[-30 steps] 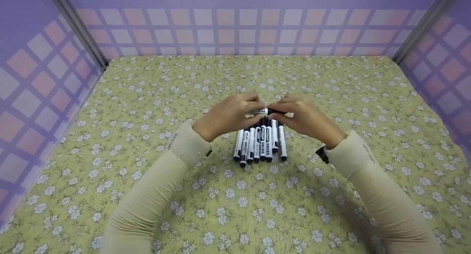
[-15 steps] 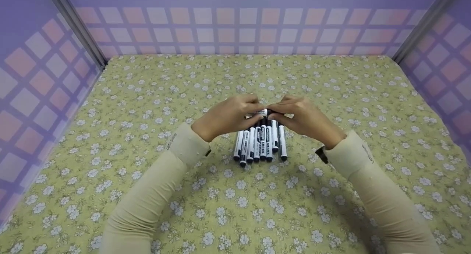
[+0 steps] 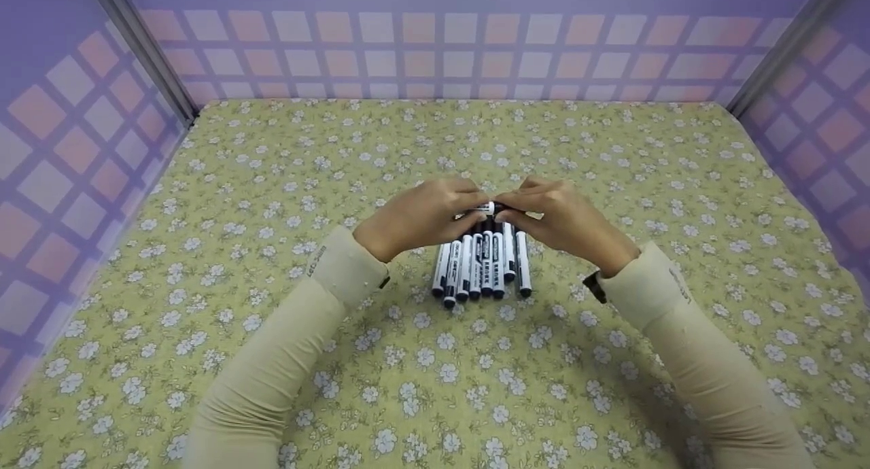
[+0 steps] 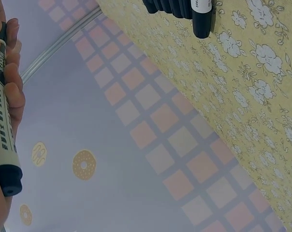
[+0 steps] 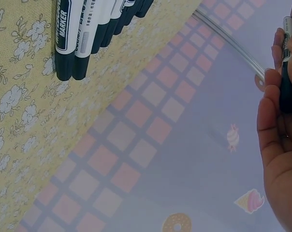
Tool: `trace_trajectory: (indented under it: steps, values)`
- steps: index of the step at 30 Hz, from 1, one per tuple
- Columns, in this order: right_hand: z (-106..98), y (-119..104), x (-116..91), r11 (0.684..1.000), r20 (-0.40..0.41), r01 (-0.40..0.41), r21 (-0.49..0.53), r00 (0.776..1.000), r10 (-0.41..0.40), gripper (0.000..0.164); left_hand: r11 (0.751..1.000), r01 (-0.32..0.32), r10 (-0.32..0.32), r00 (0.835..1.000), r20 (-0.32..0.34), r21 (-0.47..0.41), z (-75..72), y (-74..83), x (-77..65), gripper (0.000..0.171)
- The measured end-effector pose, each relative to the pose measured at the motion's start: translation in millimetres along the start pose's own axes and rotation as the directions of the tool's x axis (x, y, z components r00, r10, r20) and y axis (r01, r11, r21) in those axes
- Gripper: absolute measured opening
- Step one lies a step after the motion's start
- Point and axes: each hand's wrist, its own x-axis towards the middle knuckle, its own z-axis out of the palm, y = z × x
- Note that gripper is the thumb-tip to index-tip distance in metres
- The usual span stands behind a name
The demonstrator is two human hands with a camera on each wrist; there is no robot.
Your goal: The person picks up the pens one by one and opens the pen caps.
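Observation:
Both hands meet over a row of pens, holding one white marker (image 4: pixel 2 113) with black ends level between them. The left hand (image 3: pixel 421 214) grips its white barrel, with the black end plug showing past the palm in the left wrist view. At the other end, the right hand (image 3: pixel 561 214) pinches the black cap (image 5: pixel 288 94) between thumb and fingers. Cap and barrel sit end to end. Just below the hands, several white markers (image 3: pixel 476 272) with black caps lie side by side on the cloth; the hands partly hide their capped ends in the head view.
A yellow floral cloth (image 3: pixel 408 387) covers the table. Purple panels with pink and white squares (image 3: pixel 418 64) stand along the back and both sides, joined by grey metal posts (image 3: pixel 146 51). The row of markers lies near the table's middle.
Both hands stay nearly in place on the marker. The right hand's fingertips have drawn slightly over the cap, so less of it shows. The markers on the cloth have not moved.

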Motion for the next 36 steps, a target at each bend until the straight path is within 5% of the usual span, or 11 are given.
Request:
trace_trajectory:
  steps: [36]
  values:
    - [-1.7, 4.4, -4.7, 0.998, -0.037, 0.035, 0.047, 0.999, -0.033, 0.022, 0.996, 0.013, -0.014, 1.0, -0.001, -0.093, 2.4, -3.6, -3.2, 0.027]
